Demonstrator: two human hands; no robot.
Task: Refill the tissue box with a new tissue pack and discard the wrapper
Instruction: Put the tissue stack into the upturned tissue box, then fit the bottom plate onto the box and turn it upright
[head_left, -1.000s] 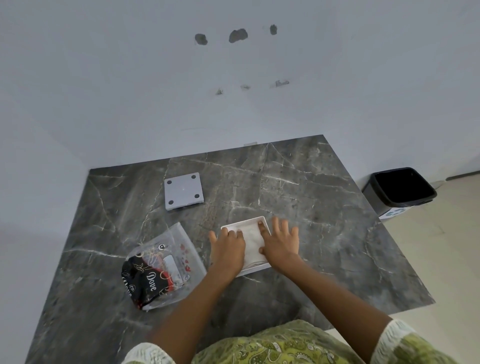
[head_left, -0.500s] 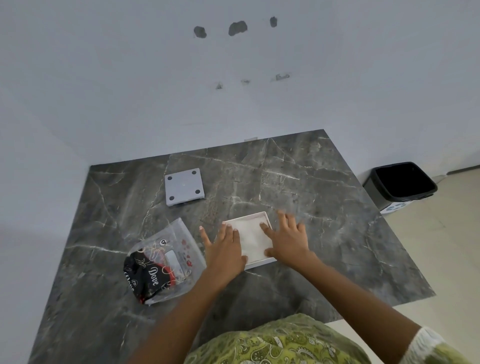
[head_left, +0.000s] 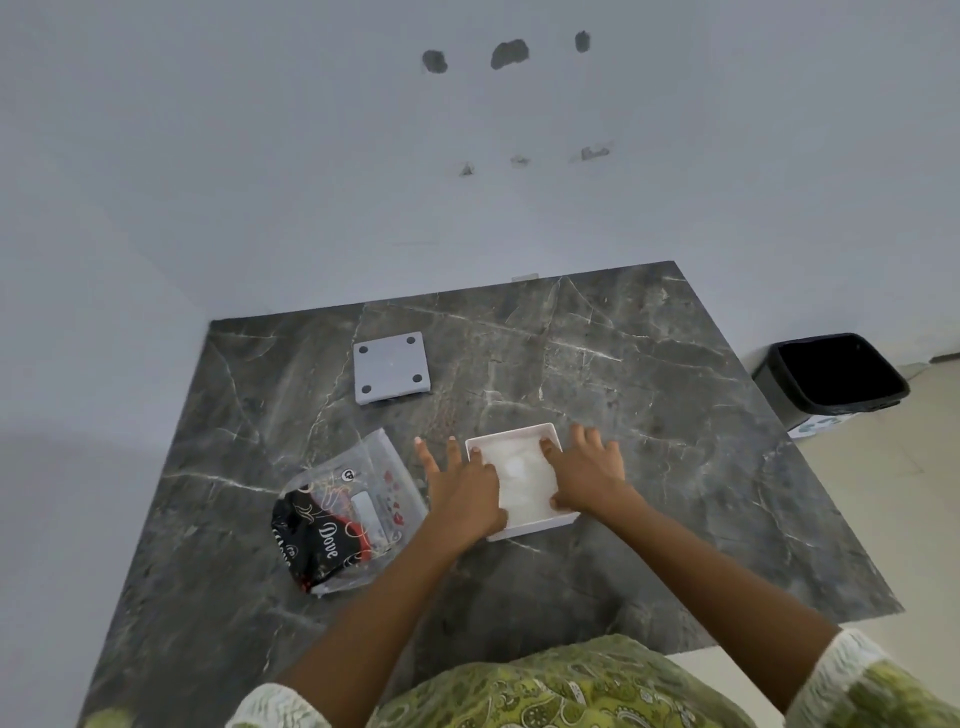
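A white square tissue box (head_left: 540, 526) lies open side up on the dark marble table, with white tissues (head_left: 519, 480) inside. My left hand (head_left: 462, 491) lies flat over the box's left edge, fingers spread. My right hand (head_left: 587, 475) rests on its right edge, fingers apart, thumb at the near right corner. To the left lies the clear plastic wrapper (head_left: 348, 512) with black and red print, crumpled and flat on the table. The grey box base plate (head_left: 390, 366), with dark round feet at its corners, lies further back.
A black waste bin (head_left: 831, 376) stands on the floor beyond the table's right edge. The table (head_left: 649, 374) meets a pale wall at its back and left sides. My green patterned clothing fills the bottom of the view.
Both hands have spread slightly apart from the middle of the tissues to the box's left and right edges. Box, wrapper and base plate stay in place.
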